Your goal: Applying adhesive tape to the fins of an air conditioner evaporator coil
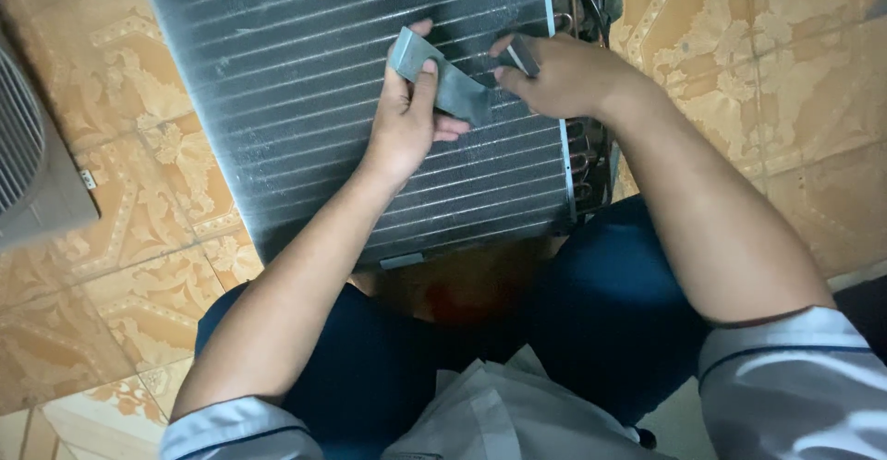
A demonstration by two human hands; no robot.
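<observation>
A grey finned coil panel (305, 109) with thin horizontal tubes lies on the tiled floor in front of my knees. Copper tube bends (584, 146) show along its right edge. My left hand (407, 114) rests on the panel and pinches one end of a grey strip of tape (442, 77). My right hand (559, 74) grips the strip's other end near the panel's right edge. The strip hangs slack between the two hands, just above the fins.
The floor has orange patterned tiles (739, 54). A grey grilled casing (32, 164) sits at the left edge. My dark-trousered knees (601, 312) are close to the panel's near edge.
</observation>
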